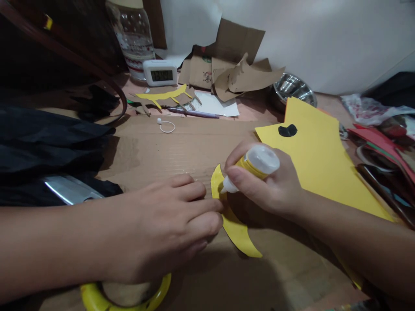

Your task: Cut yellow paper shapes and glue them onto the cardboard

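My right hand (269, 185) is wrapped round a glue bottle (261, 162) with a yellow label and white nozzle. The bottle is tipped down, its nozzle at the upper part of a curved yellow paper strip (238, 233). A wet shine shows on the strip near the nozzle. My left hand (181, 220) has its index finger stretched out onto the strip's left edge, while the other fingers are bent. That hand grasps nothing that I can see. The strip lies on a brown cardboard sheet (145, 155), and a dark edge shows beneath it.
Yellow paper sheets (324, 160) with a black cutout (288, 130) lie at right. Behind stand a bottle (134, 43), a digital clock (160, 73), cardboard scraps (240, 65) and a metal bowl (295, 88). Below my left wrist is a yellow ring-shaped thing (164, 287).
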Tool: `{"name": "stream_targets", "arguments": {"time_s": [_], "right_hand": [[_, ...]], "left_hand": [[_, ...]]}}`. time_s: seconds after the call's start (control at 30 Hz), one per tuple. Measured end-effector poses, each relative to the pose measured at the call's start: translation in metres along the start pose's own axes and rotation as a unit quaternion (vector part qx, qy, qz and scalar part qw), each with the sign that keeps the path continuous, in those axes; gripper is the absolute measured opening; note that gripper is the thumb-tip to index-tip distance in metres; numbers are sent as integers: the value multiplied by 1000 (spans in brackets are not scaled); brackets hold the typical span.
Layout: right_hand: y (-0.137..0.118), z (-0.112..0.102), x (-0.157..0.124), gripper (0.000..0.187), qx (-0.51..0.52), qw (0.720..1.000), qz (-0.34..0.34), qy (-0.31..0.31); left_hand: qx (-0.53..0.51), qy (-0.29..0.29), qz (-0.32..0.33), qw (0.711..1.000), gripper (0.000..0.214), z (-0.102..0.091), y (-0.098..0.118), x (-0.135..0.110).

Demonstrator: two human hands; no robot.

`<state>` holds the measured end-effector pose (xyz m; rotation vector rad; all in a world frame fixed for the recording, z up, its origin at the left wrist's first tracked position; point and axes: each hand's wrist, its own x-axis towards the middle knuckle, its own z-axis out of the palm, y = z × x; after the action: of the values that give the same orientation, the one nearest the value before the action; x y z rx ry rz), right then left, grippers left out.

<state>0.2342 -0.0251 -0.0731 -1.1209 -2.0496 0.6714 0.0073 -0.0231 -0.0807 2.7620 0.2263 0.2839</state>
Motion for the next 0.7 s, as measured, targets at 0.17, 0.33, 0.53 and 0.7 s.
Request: {"name": "stream_targets", "arguments": {"time_s": [0.17,0.33,0.53,0.7], "right_hand": [[0,1,-2,26,-25,999,17,-31],[-1,1,-1,26,-26,999,-3,-26],[3,1,2,26,-44,999,-12,8],[5,1,5,33,54,996,7,72]], "left_hand": [[8,26,37,999,21,0,0,-3],[26,24,29,999,23,1,3,-7],[55,21,-14,998,18,12,16,-8],[120,61,-34,990,20,20,25,-7]]}}
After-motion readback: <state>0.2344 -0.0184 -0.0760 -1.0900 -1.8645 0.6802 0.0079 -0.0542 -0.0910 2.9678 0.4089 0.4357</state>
